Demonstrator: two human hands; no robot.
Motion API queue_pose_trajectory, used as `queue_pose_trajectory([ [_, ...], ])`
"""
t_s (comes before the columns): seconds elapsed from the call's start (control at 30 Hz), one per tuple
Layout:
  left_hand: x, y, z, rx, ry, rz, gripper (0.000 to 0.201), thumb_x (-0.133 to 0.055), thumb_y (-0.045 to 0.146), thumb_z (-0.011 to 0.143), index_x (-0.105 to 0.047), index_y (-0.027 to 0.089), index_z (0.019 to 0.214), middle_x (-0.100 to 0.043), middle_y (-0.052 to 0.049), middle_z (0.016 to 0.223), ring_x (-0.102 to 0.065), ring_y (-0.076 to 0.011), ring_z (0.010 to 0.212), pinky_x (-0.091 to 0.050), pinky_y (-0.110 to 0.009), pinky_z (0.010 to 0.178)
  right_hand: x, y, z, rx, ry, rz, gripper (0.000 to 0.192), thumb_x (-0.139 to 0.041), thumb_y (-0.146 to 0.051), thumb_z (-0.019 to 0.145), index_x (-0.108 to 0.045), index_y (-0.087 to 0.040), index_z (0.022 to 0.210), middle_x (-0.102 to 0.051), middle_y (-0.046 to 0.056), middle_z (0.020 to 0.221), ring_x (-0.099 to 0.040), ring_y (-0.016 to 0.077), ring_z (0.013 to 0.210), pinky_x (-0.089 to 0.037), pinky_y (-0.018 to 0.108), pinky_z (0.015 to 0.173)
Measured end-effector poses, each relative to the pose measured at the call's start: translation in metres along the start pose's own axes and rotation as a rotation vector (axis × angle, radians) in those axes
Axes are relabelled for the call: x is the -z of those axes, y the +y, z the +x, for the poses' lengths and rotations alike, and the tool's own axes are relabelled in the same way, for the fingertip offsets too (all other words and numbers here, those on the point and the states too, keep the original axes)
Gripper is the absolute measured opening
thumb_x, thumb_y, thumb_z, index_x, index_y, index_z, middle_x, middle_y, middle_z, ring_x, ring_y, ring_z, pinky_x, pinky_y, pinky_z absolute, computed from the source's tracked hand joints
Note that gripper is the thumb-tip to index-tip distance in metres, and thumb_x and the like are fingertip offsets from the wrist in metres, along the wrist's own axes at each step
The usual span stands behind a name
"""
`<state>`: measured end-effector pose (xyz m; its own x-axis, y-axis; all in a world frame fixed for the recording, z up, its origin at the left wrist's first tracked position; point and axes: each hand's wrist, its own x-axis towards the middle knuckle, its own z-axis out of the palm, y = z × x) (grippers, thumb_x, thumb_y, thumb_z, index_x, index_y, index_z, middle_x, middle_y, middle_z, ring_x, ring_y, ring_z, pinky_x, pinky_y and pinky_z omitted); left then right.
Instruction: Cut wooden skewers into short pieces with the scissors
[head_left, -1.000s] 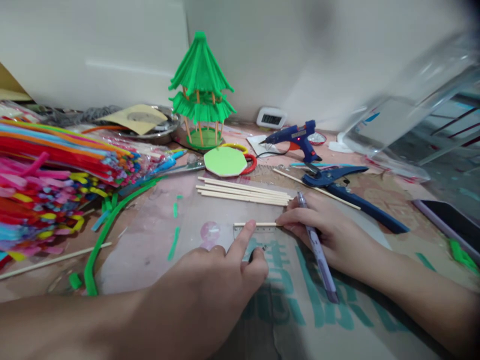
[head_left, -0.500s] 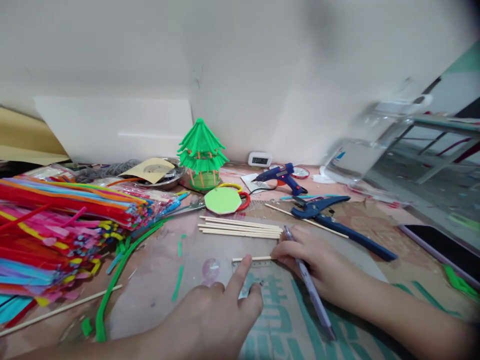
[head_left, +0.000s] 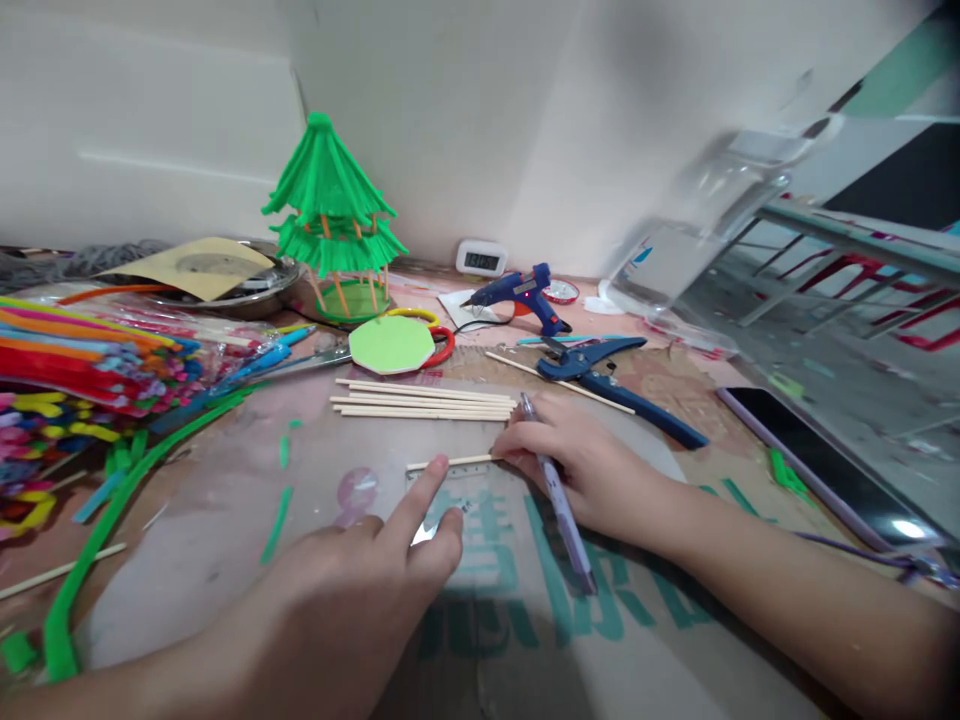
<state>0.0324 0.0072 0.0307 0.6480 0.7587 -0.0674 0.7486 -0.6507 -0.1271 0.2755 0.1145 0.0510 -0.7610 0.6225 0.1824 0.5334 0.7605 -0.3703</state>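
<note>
In the head view, the short, pale wooden stick (head_left: pixel 466 461) lies near the centre of the frame, its long axis running almost straight across, with the right end a touch higher. It lies along the upper edge of a clear plastic ruler with dark marks (head_left: pixel 475 469); your fingers hide too much to tell whether the ends line up. Your left hand (head_left: pixel 360 575) reaches in from the lower left, grasping nothing, its index finger extended and the tip pressed down on the stick, left of its middle. Your right hand (head_left: pixel 589 465) comes from the right, pinching narrowly at the stick's right end, with a slim purple pen (head_left: pixel 559 510) held slanting between its fingers. Both hands are at the stick, so neither is clearly nearer; the stick points straight at your right fingertips, while your left finger crosses it from below. Just above, a row of longer pale wooden sticks (head_left: pixel 424 402) runs nearly parallel. Compared with half a second ago, your view has swung, so everything sits further left and higher, and more of the black-screened phone with a purple edge (head_left: pixel 817 460) shows at the right; your grip on the stick looks unchanged.
</note>
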Motion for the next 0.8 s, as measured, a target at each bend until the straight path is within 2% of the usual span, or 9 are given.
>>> queue_pose_trajectory([
  [0.1,0.01,0.0,0.003,-0.046,-0.055,0.057,0.064,-0.06,0.02,0.081,-0.052,0.015,0.144,-0.036,-0.028,0.157,-0.077,-0.0326,0.087,-0.064,-0.046,0.077,0.0,0.001,-0.001,0.003,-0.007,0.011,0.017,-0.051,-0.02,0.099,-0.067,-0.02,0.096,-0.057,0.008,0.09,-0.052,0.0218,0.086,-0.041,0.034,0.074],
  [0.17,0.017,0.0,0.005,-0.024,-0.1,0.065,0.065,-0.06,0.019,0.081,-0.05,0.017,0.145,-0.036,-0.026,0.157,-0.076,-0.0348,0.094,-0.065,-0.04,0.067,0.0,0.001,-0.001,0.006,-0.004,0.014,0.017,-0.051,-0.021,0.099,-0.067,-0.02,0.096,-0.057,0.008,0.09,-0.053,0.0219,0.085,-0.041,0.034,0.074],
  [0.23,0.022,0.001,0.005,0.004,-0.111,0.053,0.061,-0.058,0.019,0.084,-0.05,0.02,0.145,-0.035,-0.025,0.158,-0.076,-0.034,0.091,-0.063,-0.036,0.06,0.0,0.001,0.0,0.013,0.006,0.017,0.017,-0.05,-0.02,0.099,-0.066,-0.019,0.096,-0.058,0.008,0.09,-0.053,0.0223,0.086,-0.042,0.034,0.073],
  [0.33,0.024,0.002,0.003,0.049,-0.076,0.015,0.051,-0.051,0.02,0.092,-0.052,0.023,0.143,-0.034,-0.024,0.158,-0.077,-0.0267,0.077,-0.062,-0.036,0.061,-0.001,0.002,0.0,0.033,0.014,0.027,0.016,-0.05,-0.019,0.099,-0.066,-0.019,0.096,-0.059,0.009,0.091,-0.054,0.0225,0.086,-0.043,0.034,0.073],
  [0.43,0.023,0.001,0.0,0.043,-0.032,-0.029,0.046,-0.048,0.021,0.094,-0.054,0.021,0.14,-0.035,-0.024,0.158,-0.076,-0.0228,0.073,-0.061,-0.033,0.061,-0.001,0.005,0.0,0.061,0.017,0.023,0.014,-0.052,-0.019,0.098,-0.065,-0.02,0.097,-0.06,0.009,0.092,-0.054,0.0227,0.087,-0.044,0.034,0.073],
  [0.6,0.02,-0.001,0.0,0.036,0.023,-0.046,0.044,-0.05,0.022,0.093,-0.055,0.019,0.137,-0.036,-0.025,0.157,-0.074,-0.0213,0.068,-0.059,-0.032,0.055,-0.002,0.006,0.0,0.059,0.023,0.004,0.013,-0.052,-0.02,0.097,-0.065,-0.021,0.097,-0.06,0.009,0.091,-0.055,0.0236,0.085,-0.044,0.036,0.072],
  [0.8,0.017,-0.001,-0.002,0.047,0.064,-0.076,0.045,-0.052,0.019,0.091,-0.055,0.018,0.135,-0.039,-0.026,0.156,-0.076,-0.0252,0.07,-0.058,-0.033,0.051,-0.002,0.007,0.0,0.054,0.026,-0.01,0.014,-0.051,-0.022,0.098,-0.066,-0.023,0.098,-0.062,0.009,0.092,-0.057,0.0239,0.086,-0.046,0.037,0.071],
])
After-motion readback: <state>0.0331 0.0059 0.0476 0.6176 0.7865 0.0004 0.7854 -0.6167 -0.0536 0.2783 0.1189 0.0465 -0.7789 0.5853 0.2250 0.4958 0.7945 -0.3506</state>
